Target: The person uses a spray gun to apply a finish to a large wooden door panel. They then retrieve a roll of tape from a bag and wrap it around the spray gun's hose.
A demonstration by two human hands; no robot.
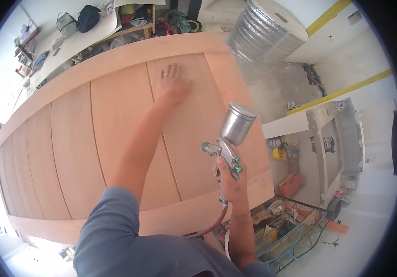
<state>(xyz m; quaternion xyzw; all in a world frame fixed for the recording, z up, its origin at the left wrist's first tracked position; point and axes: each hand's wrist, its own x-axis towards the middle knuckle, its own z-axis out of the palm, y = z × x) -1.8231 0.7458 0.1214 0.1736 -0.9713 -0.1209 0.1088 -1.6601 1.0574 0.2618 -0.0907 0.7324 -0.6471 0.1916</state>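
Note:
A pale reddish wooden door panel (64, 157) with vertical grooved boards lies across the middle of the head view. My left hand (173, 85) rests on a board near the far rail, fingers spread over the wood. My right hand (229, 182) grips a metal spray gun (226, 152) over the right part of the panel, with a silver cup (236, 122) on top, green knobs and a red hose (214, 226) running down from its handle.
Behind stand a worktable (62, 48) with bags and tools and a large foil roll (265, 34). At right are a yellow bucket (279, 153), a red box (290, 184), a grey frame (325, 184) and a metal rack (281, 251) full of clutter.

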